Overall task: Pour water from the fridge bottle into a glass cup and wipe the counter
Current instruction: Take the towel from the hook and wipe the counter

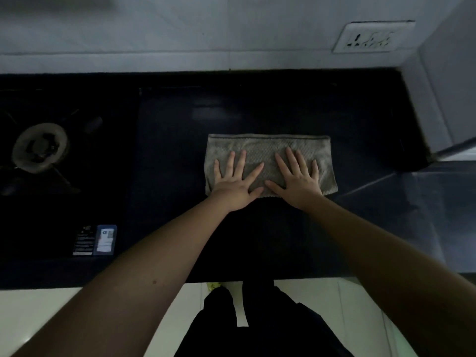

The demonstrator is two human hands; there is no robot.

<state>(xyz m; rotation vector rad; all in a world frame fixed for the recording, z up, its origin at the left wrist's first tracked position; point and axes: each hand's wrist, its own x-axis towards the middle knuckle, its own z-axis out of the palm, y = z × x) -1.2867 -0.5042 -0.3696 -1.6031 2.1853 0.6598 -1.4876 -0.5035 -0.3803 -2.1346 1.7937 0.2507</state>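
A grey, waffle-textured rectangular cloth (270, 148) lies flat on the dark, glossy stone counter (257, 112), about midway between its near edge and the far wall, right of centre. Both hands press on it, palms down. The left hand (235, 184) lies on the cloth's left half with its fingers straight and spread apart, the thumb pointing right. The right hand (298, 180) lies on the right half, fingers likewise straight and spread, its thumb pointing left and almost meeting the other thumb at the cloth's near edge. Neither hand grips anything.

To the left, a black gas hob (64, 155) sits on the counter with a round metal burner (40, 148) showing; near its front edge are two small printed labels (94, 240). On the pale tiled far wall (180, 34), up to the right, is a white socket plate (371, 37). No bottle or glass cup shows in this view.
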